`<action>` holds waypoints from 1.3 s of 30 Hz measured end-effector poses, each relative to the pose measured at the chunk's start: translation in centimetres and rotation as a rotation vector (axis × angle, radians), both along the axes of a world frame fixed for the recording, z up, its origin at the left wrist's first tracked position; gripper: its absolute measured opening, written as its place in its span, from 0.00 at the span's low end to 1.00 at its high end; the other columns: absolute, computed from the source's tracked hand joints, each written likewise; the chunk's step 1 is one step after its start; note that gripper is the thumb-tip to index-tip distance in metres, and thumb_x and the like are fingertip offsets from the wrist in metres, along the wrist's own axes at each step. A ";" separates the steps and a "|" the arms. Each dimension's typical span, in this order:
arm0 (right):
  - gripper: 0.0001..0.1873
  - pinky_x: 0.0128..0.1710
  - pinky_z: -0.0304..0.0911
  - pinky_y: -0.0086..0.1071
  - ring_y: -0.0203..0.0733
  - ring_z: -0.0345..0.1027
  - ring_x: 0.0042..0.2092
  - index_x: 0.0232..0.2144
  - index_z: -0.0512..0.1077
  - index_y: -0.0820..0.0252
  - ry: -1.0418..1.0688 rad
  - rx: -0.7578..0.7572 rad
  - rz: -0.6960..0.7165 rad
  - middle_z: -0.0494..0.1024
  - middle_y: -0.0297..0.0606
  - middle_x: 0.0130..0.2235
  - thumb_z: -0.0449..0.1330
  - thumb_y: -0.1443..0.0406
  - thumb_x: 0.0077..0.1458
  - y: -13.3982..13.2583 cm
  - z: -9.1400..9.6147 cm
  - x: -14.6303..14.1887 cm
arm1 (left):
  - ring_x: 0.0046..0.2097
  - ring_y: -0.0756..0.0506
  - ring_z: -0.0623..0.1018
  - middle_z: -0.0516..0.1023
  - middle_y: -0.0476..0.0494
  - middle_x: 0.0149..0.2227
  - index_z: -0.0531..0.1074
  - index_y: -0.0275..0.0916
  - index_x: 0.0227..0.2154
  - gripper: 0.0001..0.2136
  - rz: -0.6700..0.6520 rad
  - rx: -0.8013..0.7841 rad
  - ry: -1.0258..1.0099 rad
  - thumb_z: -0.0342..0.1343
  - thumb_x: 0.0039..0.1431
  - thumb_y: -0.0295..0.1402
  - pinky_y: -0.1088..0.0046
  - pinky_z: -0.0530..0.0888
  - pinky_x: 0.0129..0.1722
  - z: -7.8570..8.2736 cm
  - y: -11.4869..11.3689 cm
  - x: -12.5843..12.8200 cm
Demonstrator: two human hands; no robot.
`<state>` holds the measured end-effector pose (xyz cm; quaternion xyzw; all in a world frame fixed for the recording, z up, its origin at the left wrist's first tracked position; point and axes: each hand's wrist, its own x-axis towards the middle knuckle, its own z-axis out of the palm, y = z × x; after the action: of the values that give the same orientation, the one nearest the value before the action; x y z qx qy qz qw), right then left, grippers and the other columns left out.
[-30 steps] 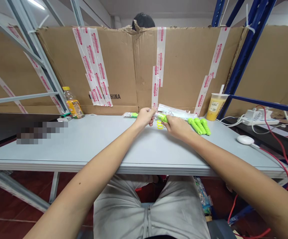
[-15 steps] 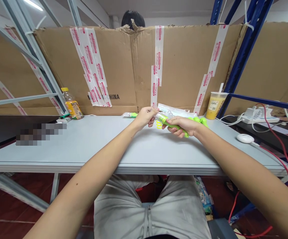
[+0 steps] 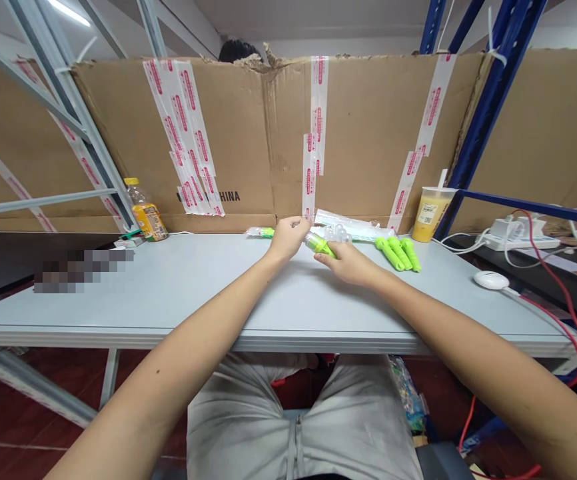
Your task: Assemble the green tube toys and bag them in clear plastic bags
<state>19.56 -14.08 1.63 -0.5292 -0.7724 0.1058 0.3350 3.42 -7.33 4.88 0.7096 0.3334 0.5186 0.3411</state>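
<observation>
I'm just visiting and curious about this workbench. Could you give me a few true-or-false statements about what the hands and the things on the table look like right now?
1. Both hands, left hand and right hand, meet on one lime-green plastic stick with a clear end. True.
2. Three more lime-green plastic sticks lie on the grey table to the right of the hands. True.
3. The clear plastic cup of yellow drink with a straw lies tipped over. False: it stands upright.
4. The small bottle of orange drink with a yellow cap stands between the hands. False: it stands far to the left, by the cardboard wall.
</observation>
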 end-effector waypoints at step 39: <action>0.29 0.48 0.61 0.39 0.54 0.66 0.54 0.53 0.67 0.68 -0.483 -0.009 -0.496 0.71 0.56 0.53 0.65 0.62 0.50 9.3 1.8 11.1 | 0.16 0.52 0.63 0.66 0.51 0.16 0.65 0.39 0.22 0.15 0.270 -0.297 -0.417 0.59 0.51 0.44 0.77 0.60 0.14 -0.6 6.1 -3.4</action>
<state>30.67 -4.74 3.46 -0.7122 -0.6767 -0.1036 0.1557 0.04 -1.25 4.28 0.4791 0.4197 0.6394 0.4306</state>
